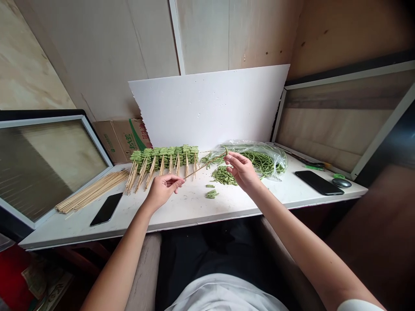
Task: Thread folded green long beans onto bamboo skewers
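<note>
My left hand (165, 190) pinches the lower end of a thin bamboo skewer (205, 166), which slants up to the right. At its far tip my right hand (241, 168) pinches a short piece of green bean (226, 150); whether the tip has pierced the piece I cannot tell. Below my right hand is a heap of cut green bean pieces (224, 176). A small cluster of cut pieces (212, 194) lies nearer the table's front edge. To the left, skewers loaded with bean pieces (165, 156) are stacked in a row, their bare ends toward me.
Bare skewers (92, 190) lie at the left beside a phone (106, 209). A clear plastic bag of long beans (264, 162) is at the back right. Another phone (318, 182) and a rounded grey object (342, 183) lie farther right. A white board (210, 108) stands behind the table (181, 214).
</note>
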`<action>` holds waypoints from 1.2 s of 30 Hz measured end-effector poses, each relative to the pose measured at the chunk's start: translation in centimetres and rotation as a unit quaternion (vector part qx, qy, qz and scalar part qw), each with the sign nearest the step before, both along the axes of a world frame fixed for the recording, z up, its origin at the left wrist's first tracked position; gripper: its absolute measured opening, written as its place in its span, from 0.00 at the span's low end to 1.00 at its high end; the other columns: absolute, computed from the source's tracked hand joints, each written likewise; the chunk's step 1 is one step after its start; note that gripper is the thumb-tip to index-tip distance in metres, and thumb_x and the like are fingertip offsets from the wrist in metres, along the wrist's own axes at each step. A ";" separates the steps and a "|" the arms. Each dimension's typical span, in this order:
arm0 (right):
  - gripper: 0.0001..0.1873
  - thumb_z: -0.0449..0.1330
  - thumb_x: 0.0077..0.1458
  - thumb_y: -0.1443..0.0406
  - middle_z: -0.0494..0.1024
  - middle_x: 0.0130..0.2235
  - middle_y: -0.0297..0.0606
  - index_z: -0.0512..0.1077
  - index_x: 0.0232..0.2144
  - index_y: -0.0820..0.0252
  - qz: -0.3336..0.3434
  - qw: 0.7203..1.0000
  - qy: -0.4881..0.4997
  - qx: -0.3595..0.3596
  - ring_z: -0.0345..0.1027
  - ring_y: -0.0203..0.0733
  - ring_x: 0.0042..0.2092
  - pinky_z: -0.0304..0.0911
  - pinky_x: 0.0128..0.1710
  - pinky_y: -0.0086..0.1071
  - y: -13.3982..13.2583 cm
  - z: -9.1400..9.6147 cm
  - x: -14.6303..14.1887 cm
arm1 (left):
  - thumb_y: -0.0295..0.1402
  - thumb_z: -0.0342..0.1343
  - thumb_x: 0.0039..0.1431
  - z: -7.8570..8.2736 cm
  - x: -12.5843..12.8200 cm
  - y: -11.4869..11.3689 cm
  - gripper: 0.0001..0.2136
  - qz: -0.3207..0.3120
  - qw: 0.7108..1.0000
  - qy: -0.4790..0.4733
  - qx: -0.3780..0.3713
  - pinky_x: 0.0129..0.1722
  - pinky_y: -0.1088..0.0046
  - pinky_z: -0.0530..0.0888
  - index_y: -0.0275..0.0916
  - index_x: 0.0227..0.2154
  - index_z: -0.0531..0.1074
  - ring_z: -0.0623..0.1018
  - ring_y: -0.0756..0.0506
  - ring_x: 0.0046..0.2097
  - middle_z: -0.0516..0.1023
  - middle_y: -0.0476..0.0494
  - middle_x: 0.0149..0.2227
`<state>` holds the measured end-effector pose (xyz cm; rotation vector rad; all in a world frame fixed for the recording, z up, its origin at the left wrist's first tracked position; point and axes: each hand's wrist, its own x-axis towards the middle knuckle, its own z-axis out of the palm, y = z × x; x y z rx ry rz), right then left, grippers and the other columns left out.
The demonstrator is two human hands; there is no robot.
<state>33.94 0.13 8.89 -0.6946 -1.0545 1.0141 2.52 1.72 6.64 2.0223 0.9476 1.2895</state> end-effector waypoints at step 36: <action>0.22 0.80 0.39 0.50 0.83 0.34 0.39 0.84 0.35 0.55 -0.078 0.992 -0.090 0.031 0.67 0.37 0.28 0.66 0.27 0.35 0.1 -0.1 0.7 | 0.49 0.60 0.67 -1.5 0.0 0.9 0.18 -0.018 0.998 0.063 -0.026 0.30 0.72 0.73 0.36 0.38 0.81 0.79 0.46 0.30 0.81 0.42 0.28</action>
